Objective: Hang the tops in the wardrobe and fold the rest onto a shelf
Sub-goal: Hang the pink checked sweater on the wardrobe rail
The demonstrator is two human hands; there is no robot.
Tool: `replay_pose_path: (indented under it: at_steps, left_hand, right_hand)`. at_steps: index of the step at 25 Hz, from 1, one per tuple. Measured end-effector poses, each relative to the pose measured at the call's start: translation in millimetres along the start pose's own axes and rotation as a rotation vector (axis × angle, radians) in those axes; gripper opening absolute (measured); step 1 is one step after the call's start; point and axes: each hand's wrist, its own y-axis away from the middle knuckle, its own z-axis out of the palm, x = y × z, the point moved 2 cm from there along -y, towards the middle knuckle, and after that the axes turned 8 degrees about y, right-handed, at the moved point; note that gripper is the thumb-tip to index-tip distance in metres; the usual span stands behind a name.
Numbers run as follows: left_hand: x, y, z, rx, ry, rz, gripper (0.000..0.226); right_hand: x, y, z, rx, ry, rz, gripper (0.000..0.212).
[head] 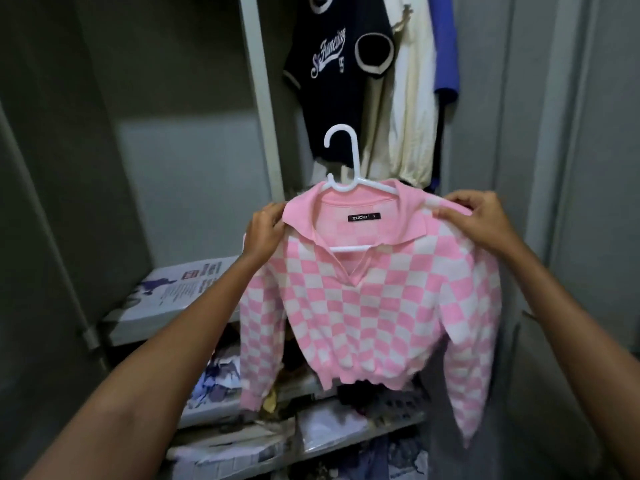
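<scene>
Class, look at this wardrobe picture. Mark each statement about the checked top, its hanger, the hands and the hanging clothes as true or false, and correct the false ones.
1. The pink checked top is on a white hanger. True.
2. Only the left hand holds the top. False: the right hand grips the other shoulder too.
3. The hanger's hook is already on the rail. False: it hangs free, below the hanging clothes.
4. A dark lettered jersey hangs behind. True.

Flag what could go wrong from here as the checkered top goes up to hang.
The left hand and right hand pinch only the shoulders of the pink checkered top, so the white hanger could tilt or slip out. Its free hook might also snag the navy jersey hanging behind.
</scene>
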Motion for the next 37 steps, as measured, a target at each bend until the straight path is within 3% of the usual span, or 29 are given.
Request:
replay_pose_path:
  at_steps: [7, 11, 16, 19, 25, 33, 37]
  left_hand:
    - [37, -78, 26, -0.022, 0.171, 0.141, 0.022]
    - [49, -115, 21, -0.023, 0.082, 0.169, 0.039]
    - [45, -156, 4, 0.06, -0.09, 0.234, 0.048]
    - [46, -181, -5, 0.104, -0.175, 0.281, 0.049]
    - [45, -232, -18, 0.27, -0.351, 0.316, 0.057]
    - [55, -309, -27, 0.424, -0.626, 0.325, 0.077]
    - [44, -322, -22, 0.504, -0.749, 0.31, 0.084]
  right_hand:
    - [-54, -29, -65, 0.283, 0.367, -0.007, 0.026]
    - [-106, -64, -81, 0.356, 0.508, -0.057, 0.041]
    - [-186, -135, -81, 0.482, 0.708, -0.111, 0.042]
    - [-219, -190, -71, 0.543, 0.788, -0.118, 0.032]
    - [-255, -284, -40, 0.599, 0.832, -0.131, 0.028]
    - [-233, -384, 7, 0.598, 0.719, -0.062, 0.027]
    - [-230, -430, 42, 0.568, 0.696, -0.113, 0.024]
